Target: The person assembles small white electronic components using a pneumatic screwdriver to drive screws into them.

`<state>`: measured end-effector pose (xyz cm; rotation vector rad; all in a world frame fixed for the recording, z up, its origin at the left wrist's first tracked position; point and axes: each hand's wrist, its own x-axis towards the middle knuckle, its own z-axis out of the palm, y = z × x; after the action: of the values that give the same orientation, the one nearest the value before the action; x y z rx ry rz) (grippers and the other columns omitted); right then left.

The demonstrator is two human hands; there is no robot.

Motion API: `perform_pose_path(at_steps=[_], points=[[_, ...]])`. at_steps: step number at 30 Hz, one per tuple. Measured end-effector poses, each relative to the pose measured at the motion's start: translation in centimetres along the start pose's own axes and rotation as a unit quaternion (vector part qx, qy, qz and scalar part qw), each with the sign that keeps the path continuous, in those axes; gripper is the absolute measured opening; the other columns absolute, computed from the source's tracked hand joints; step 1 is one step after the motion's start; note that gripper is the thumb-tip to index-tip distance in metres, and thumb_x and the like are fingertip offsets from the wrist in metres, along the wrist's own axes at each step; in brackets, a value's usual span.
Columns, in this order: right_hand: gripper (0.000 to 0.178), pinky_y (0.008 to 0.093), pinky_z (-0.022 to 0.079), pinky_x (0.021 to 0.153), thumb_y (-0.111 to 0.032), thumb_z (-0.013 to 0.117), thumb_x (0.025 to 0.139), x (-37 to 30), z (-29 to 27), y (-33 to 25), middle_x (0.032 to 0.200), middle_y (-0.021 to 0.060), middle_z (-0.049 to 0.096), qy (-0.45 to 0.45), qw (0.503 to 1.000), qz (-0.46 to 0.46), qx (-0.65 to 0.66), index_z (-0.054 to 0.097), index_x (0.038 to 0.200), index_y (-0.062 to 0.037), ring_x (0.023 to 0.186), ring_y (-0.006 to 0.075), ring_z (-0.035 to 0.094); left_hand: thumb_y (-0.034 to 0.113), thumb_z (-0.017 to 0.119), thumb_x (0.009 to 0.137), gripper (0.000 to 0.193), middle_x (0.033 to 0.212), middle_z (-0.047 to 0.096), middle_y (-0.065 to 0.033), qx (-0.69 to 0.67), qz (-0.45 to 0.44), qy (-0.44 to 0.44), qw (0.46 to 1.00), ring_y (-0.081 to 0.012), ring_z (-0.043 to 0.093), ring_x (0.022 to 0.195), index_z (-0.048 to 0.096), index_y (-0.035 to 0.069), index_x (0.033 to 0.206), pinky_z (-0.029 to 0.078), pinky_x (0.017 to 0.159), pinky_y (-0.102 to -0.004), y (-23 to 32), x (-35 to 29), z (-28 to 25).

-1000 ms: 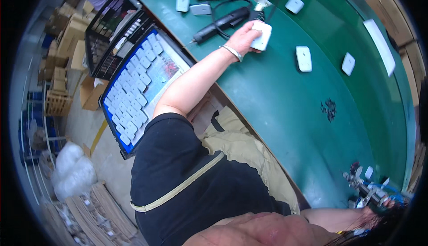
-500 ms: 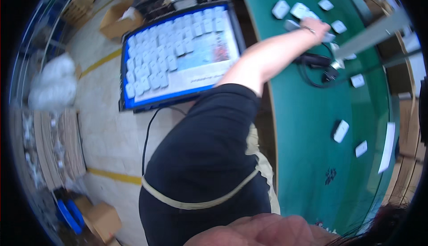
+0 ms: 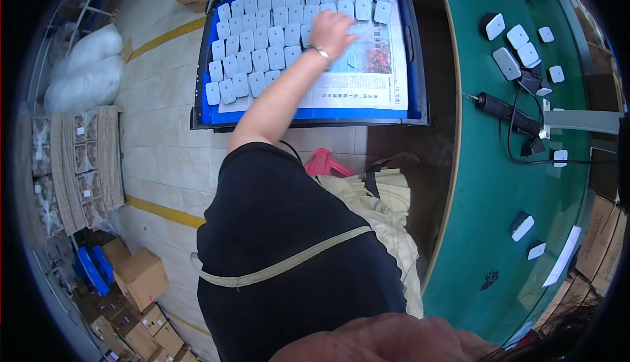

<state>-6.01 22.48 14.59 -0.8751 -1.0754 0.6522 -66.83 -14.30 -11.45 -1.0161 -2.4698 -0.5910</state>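
My left hand [image 3: 331, 35], with a band at the wrist, is over a blue-lined tray [image 3: 367, 114]. Its fingers curl downward and the thumb sticks out to the right; anything beneath them is hidden. Rows of white rounded plastic casings [image 3: 260, 37] fill the tray's left and far parts, standing on a printed newspaper sheet [image 3: 357, 93]. The hand is at the right end of a middle row, close to the casings there. My right hand is out of view.
On the green bench [image 3: 485, 185] at right lie several white casings [image 3: 506, 64], a black corded tool [image 3: 508, 112] with a thin metal tip, and small dark bits [image 3: 489, 279]. A metal arm [image 3: 584, 121] juts over it. Cartons [image 3: 141, 280] and wrapped stacks [image 3: 92, 165] stand left.
My left hand has moved from the casings on the bench to above the tray. The view has turned left, so tray and bench sit farther right in it.
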Motion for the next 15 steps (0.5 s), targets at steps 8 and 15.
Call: perform_pose_path(at_steps=[8, 15], points=[[0.021, 0.0313, 0.045, 0.065, -0.024, 0.056, 0.079, 1.8, -2.2, 3.9, 0.082, 0.0063, 0.058, -0.006, 0.999, 0.002, -0.039, 0.058, 0.084, -0.0038, 0.073, 0.0181, 0.055, 0.025, 0.073, 0.06, 0.043, 0.117, 0.047, -0.0101, 0.134, 0.011, -0.183, 0.974, -0.0253, 0.033, 0.118, 0.056, 0.008, 0.096, 0.021, 0.102, -0.0416, -7.0, -2.8, 4.3], [0.024, 0.0336, 0.046, 0.071, -0.025, 0.055, 0.079, -0.9, -17.1, -3.9, 0.086, 0.008, 0.059, 0.113, 0.981, -0.069, -0.14, 0.059, 0.085, -0.0022, 0.079, 0.0199, 0.056, 0.019, 0.068, 0.06, 0.031, 0.098, 0.055, -0.0158, 0.193, 0.049, -0.278, 0.94, -0.0317, 0.047, 0.102, 0.059, 0.007, 0.087, 0.035, 0.092, -0.0409, -7.4, -1.6, 6.9]])
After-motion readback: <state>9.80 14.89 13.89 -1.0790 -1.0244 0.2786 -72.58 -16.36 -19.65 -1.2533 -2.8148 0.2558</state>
